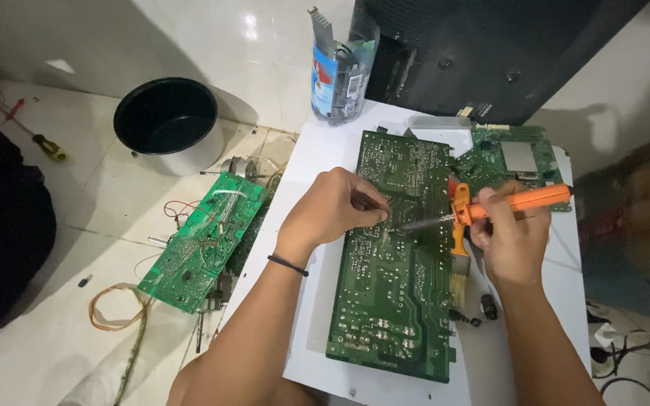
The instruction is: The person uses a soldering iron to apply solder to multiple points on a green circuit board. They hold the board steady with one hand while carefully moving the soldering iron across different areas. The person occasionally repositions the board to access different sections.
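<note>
Left hand [336, 207]: fingers curled and pinched together on something thin, too small to make out, with the fingertips down on the large green circuit board [396, 256]. Right hand [511, 237]: closed around the orange handle of a soldering iron [483, 209], whose dark tip reaches toward the left fingertips and meets the board just beside them. Contact point blurred. A brush [458, 259] lies beneath the iron, partly hidden by it. A smaller green board [517, 162] sits beyond the right hand, its near edge covered by the knuckles. The white tabletop [310, 173] carries both boards.
</note>
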